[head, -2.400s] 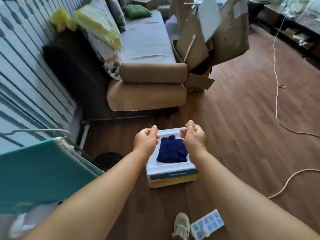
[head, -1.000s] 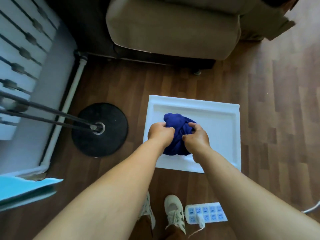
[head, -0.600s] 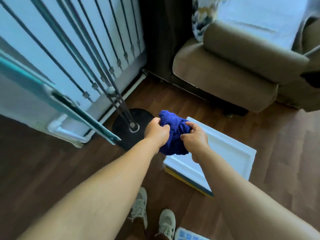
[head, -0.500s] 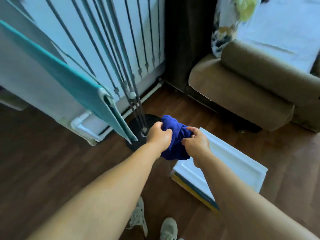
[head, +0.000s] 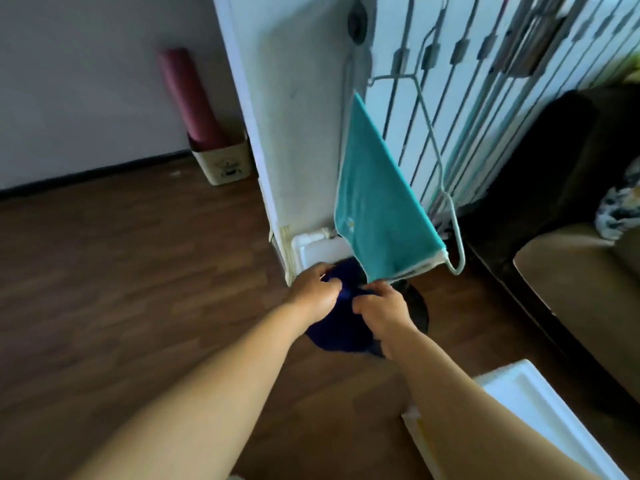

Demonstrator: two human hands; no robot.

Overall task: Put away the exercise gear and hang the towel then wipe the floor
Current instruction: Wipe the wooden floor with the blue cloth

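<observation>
Above the floor: both my hands hold the blue cloth [head: 337,327] in front of me, over the brown boards [head: 121,289].
Left hand [head: 317,294]: fingers curled, gripping the cloth's upper left part.
Right hand [head: 381,311]: fingers curled, pinching the cloth's upper right part; the bulk of it hangs bunched below and between my wrists.
Towel [head: 377,216]: teal, hanging over the wire rack [head: 434,143] just beyond my hands; its lower edge comes down close to my right fingers.
Box [head: 223,162]: small beige one on the floor against the far wall, with a pink rolled mat [head: 188,98] standing upright in it.
Tray [head: 540,410]: white, on the floor at lower right beside my right arm; the part in view holds nothing.
Sofa [head: 581,289]: brown, at right, well apart from the cloth.
</observation>
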